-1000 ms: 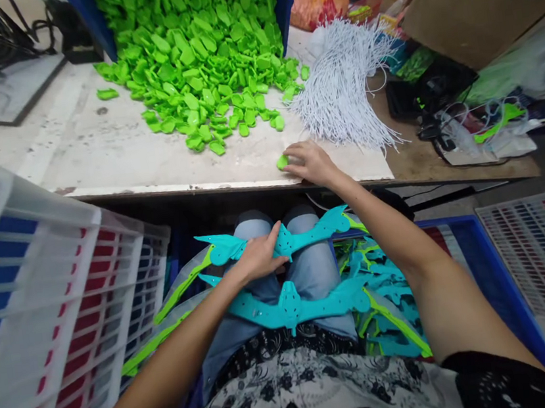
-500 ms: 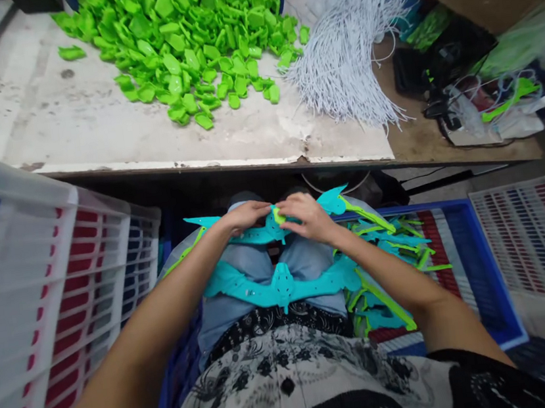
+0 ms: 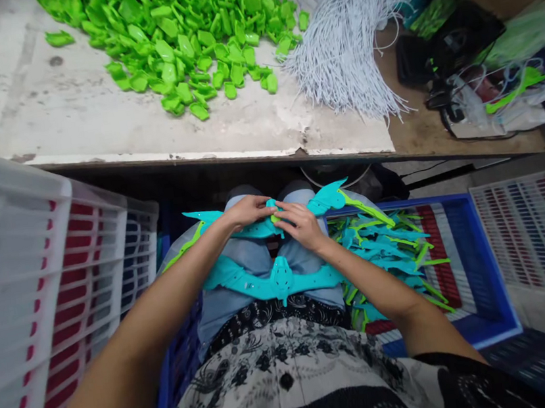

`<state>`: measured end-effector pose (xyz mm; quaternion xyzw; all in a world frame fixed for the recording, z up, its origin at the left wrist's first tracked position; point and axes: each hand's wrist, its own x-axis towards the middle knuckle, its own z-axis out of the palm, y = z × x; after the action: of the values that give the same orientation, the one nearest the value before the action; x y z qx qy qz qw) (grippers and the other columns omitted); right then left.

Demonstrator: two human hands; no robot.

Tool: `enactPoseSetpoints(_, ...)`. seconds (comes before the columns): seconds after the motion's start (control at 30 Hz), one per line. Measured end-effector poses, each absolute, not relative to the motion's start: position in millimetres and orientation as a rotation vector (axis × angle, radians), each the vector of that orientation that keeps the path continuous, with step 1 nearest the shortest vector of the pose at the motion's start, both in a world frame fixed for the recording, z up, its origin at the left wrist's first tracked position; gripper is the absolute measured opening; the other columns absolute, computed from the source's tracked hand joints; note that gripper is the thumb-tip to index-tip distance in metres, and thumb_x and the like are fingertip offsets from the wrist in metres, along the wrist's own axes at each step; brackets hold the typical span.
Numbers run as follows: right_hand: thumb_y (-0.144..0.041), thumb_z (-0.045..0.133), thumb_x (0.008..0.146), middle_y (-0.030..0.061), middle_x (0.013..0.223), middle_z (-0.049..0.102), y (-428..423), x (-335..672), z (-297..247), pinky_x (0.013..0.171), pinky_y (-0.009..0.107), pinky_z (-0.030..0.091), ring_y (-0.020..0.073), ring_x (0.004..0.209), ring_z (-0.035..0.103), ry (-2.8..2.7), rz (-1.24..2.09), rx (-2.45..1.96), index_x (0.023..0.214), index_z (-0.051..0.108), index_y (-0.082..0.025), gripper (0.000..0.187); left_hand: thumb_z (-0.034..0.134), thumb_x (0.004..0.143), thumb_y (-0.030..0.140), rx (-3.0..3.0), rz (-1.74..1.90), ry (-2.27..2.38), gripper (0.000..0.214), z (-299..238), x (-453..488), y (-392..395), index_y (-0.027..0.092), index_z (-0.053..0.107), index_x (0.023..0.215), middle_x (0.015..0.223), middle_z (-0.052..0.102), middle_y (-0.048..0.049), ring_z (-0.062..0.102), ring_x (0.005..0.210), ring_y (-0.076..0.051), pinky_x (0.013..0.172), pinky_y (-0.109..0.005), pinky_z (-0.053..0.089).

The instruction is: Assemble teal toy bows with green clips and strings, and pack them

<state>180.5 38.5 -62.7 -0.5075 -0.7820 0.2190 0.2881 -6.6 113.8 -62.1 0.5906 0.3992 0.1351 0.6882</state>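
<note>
Across my knees lies a turquoise plastic toy bow (image 3: 327,198) with lime-green limb ends. My left hand (image 3: 248,212) grips it just left of its centre, fingers closed over the top. At the centre, my right hand (image 3: 302,224) pinches a small lime-green plastic piece (image 3: 275,218) against the bow; the fingers partly cover it. A second turquoise toy bow (image 3: 248,288) rests on my lap, nearer my body, and neither hand touches it. My right forearm hides part of its right side.
A heap of lime-green pieces (image 3: 174,50) covers the back of the worktable (image 3: 94,126). A bundle of white cords (image 3: 347,49) lies right of it. On my right, a blue crate (image 3: 499,289) holds several bows; a white slatted crate (image 3: 65,190) stands on my left.
My right fingers have flattened over the green piece, covering more of it at the bow's centre. My left hand keeps its hold. The camera view has shifted slightly.
</note>
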Motion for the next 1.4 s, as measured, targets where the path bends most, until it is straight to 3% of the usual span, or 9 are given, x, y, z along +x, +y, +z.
enactPoseSetpoints(0.17,-0.036,0.071,0.074,0.011,0.122,0.062,55,177,-49,0.09,0.037,0.048,0.0235,0.108,0.06,-2.008,0.946,-1.679,0.135,0.043,-0.02,0.07,0.068,0.067,0.04,1.2,0.305,0.932,0.038,-59,0,110,0.015,0.066,0.095,0.066,0.058,0.0018,0.045,0.054,-0.009,0.049,-0.019,0.032)
enactPoseSetpoints(0.23,-0.038,0.073,0.071,0.0098,0.114,0.065,69,178,-43,0.085,0.035,0.049,0.0244,0.105,0.062,-2.108,1.079,-1.771,0.136,0.042,-0.02,0.075,0.069,0.065,0.036,1.165,0.315,0.995,0.036,-56,3,108,0.014,0.068,0.094,0.066,0.059,0.0015,0.046,0.053,-0.009,0.049,-0.02,0.034)
enactPoseSetpoints(0.5,-0.044,0.073,0.069,0.0067,0.102,0.07,80,180,-37,0.069,0.028,0.048,0.0234,0.09,0.066,-2.336,0.966,-1.743,0.131,0.05,-0.023,0.069,0.067,0.066,0.038,1.198,0.341,1.093,0.042,-55,4,107,0.012,0.068,0.099,0.062,0.059,0.0014,0.049,0.054,-0.012,0.05,-0.023,0.037)
enactPoseSetpoints(0.63,-0.042,0.061,0.081,0.0067,0.096,0.072,97,169,-7,0.07,0.03,0.047,0.0244,0.089,0.066,-2.523,0.621,-1.603,0.111,0.065,-0.023,0.035,0.062,0.074,0.036,1.468,0.32,1.112,0.038,-53,2,108,0.01,0.065,0.102,0.07,0.062,-0.0012,0.054,0.063,-0.015,0.057,-0.024,0.041)
enactPoseSetpoints(0.87,-0.024,0.045,0.092,0.0118,0.101,0.063,201,89,39,0.09,0.036,0.041,0.0243,0.102,0.052,-2.337,0.112,-1.334,0.099,0.066,-0.015,0.024,0.048,0.089,0.033,2.129,0.59,1.325,0.034,-46,8,58,0.013,0.055,0.116,0.125,0.054,-0.0165,0.05,0.116,-0.027,0.098,-0.039,0.041)
enactPoseSetpoints(1.07,-0.023,0.045,0.091,0.0182,0.107,0.059,254,32,26,0.096,0.047,0.037,0.03,0.11,0.046,-2.27,0.092,-1.421,0.1,0.062,-0.009,0.024,0.072,0.07,0.032,2.415,0.326,1.158,0.084,-62,5,42,0.01,0.03,0.139,0.148,0.025,-0.0254,0.04,0.125,-0.04,0.096,-0.05,0.04)
enactPoseSetpoints(1.17,-0.017,0.039,0.091,0.0156,0.099,0.064,254,43,30,0.093,0.048,0.039,0.0286,0.105,0.052,-2.198,0.146,-1.515,0.102,0.062,-0.011,0.026,0.067,0.073,0.022,2.417,0.261,1.123,0.077,-60,-3,54,0.014,0.029,0.14,0.149,0.026,-0.0236,0.044,0.123,-0.036,0.095,-0.048,0.041)
enactPoseSetpoints(1.27,-0.021,0.042,0.088,0.0117,0.092,0.067,241,80,39,0.085,0.042,0.045,0.0261,0.093,0.059,-2.108,0.235,-1.66,0.105,0.061,-0.013,0.027,0.059,0.078,0.024,2.348,0.244,1.042,0.059,-44,-10,74,0.014,0.04,0.134,0.141,0.042,-0.0195,0.05,0.118,-0.03,0.094,-0.039,0.042)
enactPoseSetpoints(1.4,-0.026,0.049,0.083,0.0107,0.082,0.067,215,134,44,0.077,0.038,0.047,0.0254,0.083,0.061,-2.037,0.167,-1.811,0.087,0.066,-0.016,0.02,0.058,0.078,0.046,2.178,0.113,0.868,0.044,-22,-13,110,0.016,0.063,0.109,0.092,0.068,-0.0077,0.062,0.083,-0.022,0.072,-0.027,0.043)
